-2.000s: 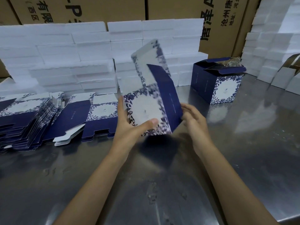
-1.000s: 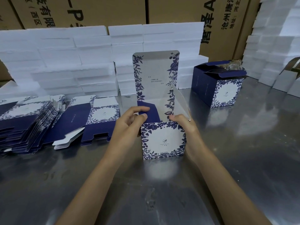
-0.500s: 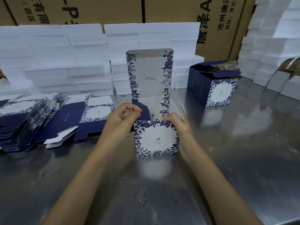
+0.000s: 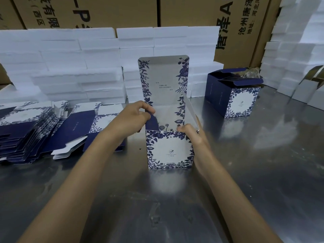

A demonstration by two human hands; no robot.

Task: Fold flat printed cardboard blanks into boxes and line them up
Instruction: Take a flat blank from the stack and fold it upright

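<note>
Box (image 4: 169,149) now stands squared on the desk (image 4: 245,172) — left hand (image 4: 135,118) pinches the 9 o'clock flap, right hand (image 4: 192,135) grips the 3 o'clock flap, as half a second ago.

From my remote seat, the box (image 4: 169,149) hides its own floor, and my left hand (image 4: 135,118) covers the left side flap. My right hand (image 4: 192,135) wraps the right corner, its fingertips out of sight behind the wall. The small print on the raised lid (image 4: 163,81) is too tiny to read. The flat blanks (image 4: 22,130) run off the left edge. The far box (image 4: 235,95) holds something I cannot identify.
</note>
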